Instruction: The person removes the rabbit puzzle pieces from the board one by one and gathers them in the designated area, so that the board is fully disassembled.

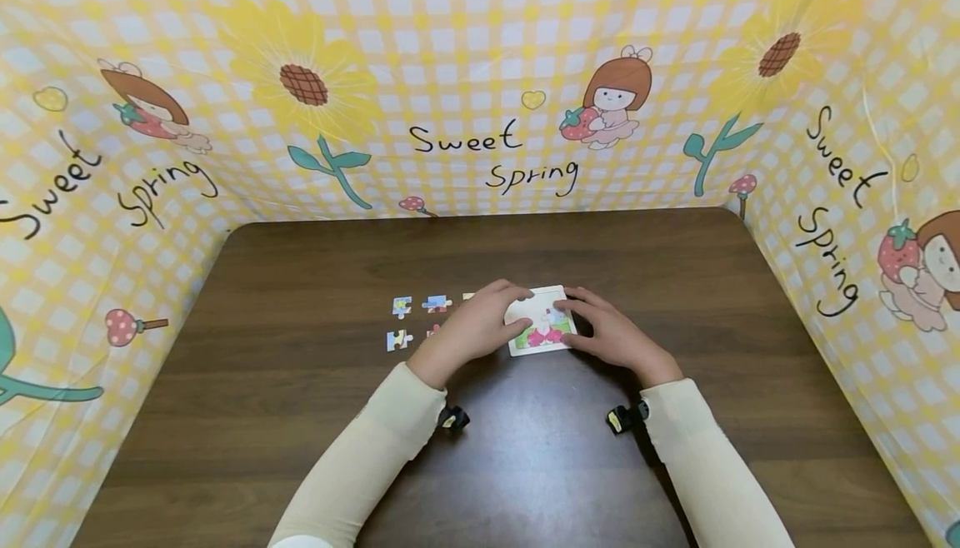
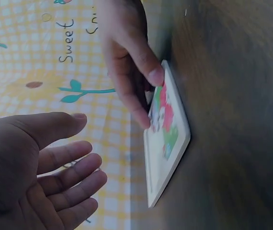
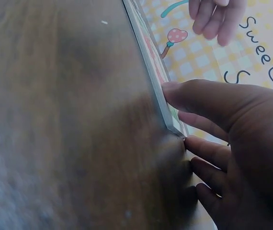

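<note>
Sleeves [image 1: 363, 452] end at relaxed hands, left [image 1: 478, 321] partly hiding puzzle pieces [image 1: 432, 331], right [image 1: 621, 338] touching board [image 1: 540, 308].

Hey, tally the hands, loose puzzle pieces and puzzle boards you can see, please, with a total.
Left hand and right hand: 2
Loose puzzle pieces: 5 visible, two partly hidden by the left hand
Puzzle board: 1
Total: 8

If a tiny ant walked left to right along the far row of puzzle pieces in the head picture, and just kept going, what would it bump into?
First loose puzzle piece → second loose puzzle piece → left hand → white-edged puzzle board → right hand.
</note>
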Tool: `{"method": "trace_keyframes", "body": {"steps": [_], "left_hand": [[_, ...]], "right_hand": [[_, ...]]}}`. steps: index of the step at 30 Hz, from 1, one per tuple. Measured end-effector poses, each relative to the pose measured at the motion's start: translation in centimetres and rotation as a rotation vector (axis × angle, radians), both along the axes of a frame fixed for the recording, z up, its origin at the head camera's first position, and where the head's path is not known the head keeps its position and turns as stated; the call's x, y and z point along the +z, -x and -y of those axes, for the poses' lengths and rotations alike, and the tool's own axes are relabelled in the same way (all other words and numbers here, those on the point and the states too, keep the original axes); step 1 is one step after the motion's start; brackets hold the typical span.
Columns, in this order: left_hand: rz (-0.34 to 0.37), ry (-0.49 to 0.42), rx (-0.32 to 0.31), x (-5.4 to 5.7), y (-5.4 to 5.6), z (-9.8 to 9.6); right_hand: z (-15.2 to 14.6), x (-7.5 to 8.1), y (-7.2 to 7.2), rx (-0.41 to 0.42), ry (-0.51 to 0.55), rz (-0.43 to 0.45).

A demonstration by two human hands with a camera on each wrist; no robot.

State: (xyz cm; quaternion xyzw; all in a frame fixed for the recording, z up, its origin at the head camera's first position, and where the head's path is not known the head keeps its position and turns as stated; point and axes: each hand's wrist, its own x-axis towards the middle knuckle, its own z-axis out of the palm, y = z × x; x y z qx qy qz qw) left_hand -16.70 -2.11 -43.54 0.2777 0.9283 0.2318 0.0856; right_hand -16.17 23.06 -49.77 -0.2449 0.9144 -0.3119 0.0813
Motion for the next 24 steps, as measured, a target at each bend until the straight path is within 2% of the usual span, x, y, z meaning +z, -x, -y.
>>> {"method": "trace_keyframes", "body": {"steps": [10,18,24], "left_hand": [[0.008,0.072,-0.022,-1.8,1.4,-2.5],[-0.001,0.173,0.003,-2.8,1.5,-4.1],[-0.028,0.229,-0.006,-3.5,1.4,-4.7]], "right_hand": [[0.1,0.2,0.1,-0.006,-0.017,0.004],[0.1,0.1,0.1,-0.003,-0.002,-0.020],[0.1,0.1,0.2,-0.011,-0.007,-0.021]]}}
